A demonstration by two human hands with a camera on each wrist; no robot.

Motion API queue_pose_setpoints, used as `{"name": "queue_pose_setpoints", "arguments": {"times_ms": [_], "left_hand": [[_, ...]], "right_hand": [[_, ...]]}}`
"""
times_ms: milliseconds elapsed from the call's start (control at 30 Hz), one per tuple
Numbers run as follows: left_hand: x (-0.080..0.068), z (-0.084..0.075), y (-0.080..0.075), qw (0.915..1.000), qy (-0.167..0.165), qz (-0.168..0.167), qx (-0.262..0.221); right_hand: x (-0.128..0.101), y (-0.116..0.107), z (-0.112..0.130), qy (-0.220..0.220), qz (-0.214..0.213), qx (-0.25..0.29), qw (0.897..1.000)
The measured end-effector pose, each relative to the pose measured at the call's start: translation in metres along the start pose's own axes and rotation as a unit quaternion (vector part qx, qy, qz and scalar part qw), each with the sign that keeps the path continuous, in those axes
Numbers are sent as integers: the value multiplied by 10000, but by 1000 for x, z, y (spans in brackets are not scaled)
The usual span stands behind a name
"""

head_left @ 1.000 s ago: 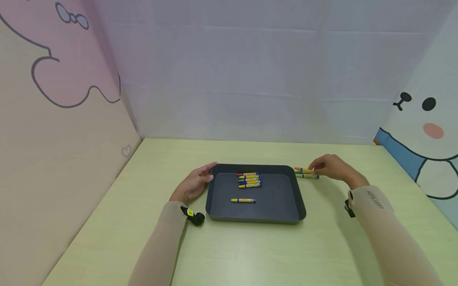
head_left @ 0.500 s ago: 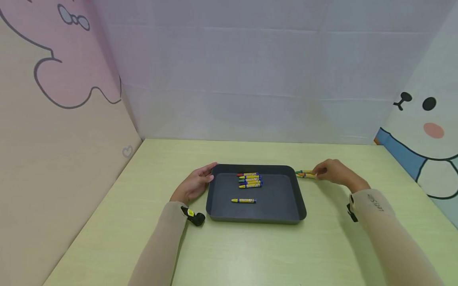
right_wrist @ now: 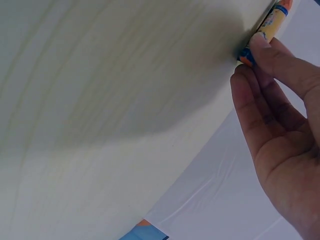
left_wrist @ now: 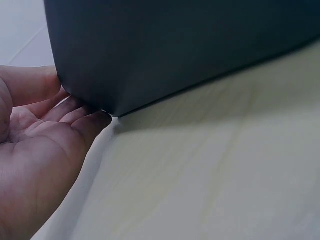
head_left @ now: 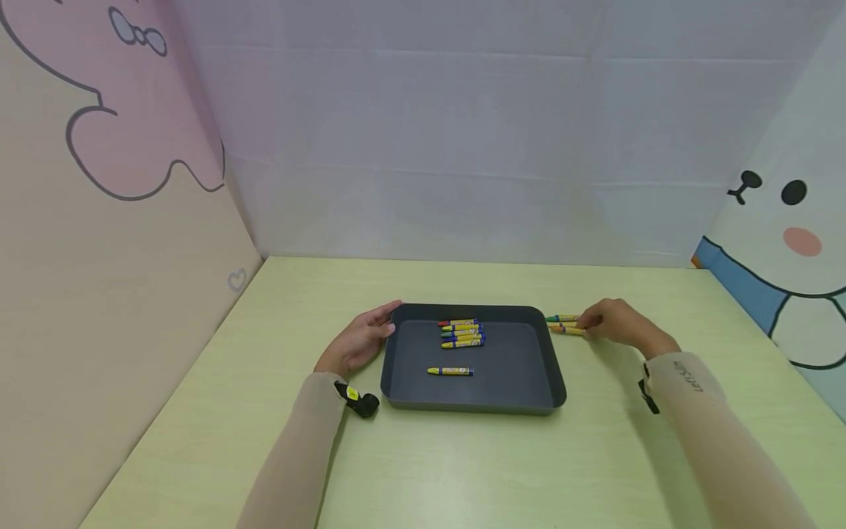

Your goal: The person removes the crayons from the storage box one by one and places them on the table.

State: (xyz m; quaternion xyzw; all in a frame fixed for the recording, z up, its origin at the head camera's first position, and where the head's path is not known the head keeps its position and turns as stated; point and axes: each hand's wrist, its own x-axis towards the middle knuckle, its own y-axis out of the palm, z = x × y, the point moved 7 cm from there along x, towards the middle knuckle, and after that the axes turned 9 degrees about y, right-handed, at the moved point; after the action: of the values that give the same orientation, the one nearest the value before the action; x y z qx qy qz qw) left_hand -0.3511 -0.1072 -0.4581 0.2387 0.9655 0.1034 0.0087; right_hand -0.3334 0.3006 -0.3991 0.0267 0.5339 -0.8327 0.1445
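A dark grey tray [head_left: 512,360] lies on the pale green table. Inside it are several yellow-wrapped crayons in a row [head_left: 461,332] at the far side and one crayon [head_left: 449,371] alone nearer me. My left hand [head_left: 382,325] rests with relaxed fingers against the tray's far left corner; in the left wrist view the fingers [left_wrist: 75,117] touch the tray wall [left_wrist: 175,45]. My right hand [head_left: 585,325] is just right of the tray, pinching the end of a crayon [head_left: 565,330] that lies on the table with others. In the right wrist view a fingertip [right_wrist: 265,47] presses that crayon [right_wrist: 271,22].
Panel walls close the table in at the left, back and right, with cartoon drawings on the side panels. A black wrist strap [head_left: 360,402] sits near the tray's near left corner. The green tabletop [head_left: 463,470] stretches in front of the tray.
My right hand has come down and a little nearer, closing its fingertips on the crayons beside the tray, which shifted slightly. The left hand and tray have not moved.
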Motion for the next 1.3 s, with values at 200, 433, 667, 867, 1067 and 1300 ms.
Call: {"name": "queue_pose_setpoints", "arguments": {"times_ms": [200, 433, 667, 867, 1067, 1300], "left_hand": [[0, 0, 0, 10000, -42, -65, -27], [0, 1, 0, 9999, -90, -87, 10], [-1, 0, -1, 10000, -71, -38, 6], [0, 0, 0, 10000, -72, -31, -54], [1, 0, 0, 10000, -56, -18, -56], [1, 0, 0, 9999, -72, -57, -75]], "right_hand": [[1, 2, -1, 87, -3, -74, 9999], [3, 2, -2, 182, -106, -160, 9997], [3, 2, -3, 245, -159, -131, 9995], [4, 3, -3, 234, -195, -136, 9994], [5, 3, -2, 156, -263, -169, 9994], [4, 3, -1, 225, -279, -188, 9992]]}}
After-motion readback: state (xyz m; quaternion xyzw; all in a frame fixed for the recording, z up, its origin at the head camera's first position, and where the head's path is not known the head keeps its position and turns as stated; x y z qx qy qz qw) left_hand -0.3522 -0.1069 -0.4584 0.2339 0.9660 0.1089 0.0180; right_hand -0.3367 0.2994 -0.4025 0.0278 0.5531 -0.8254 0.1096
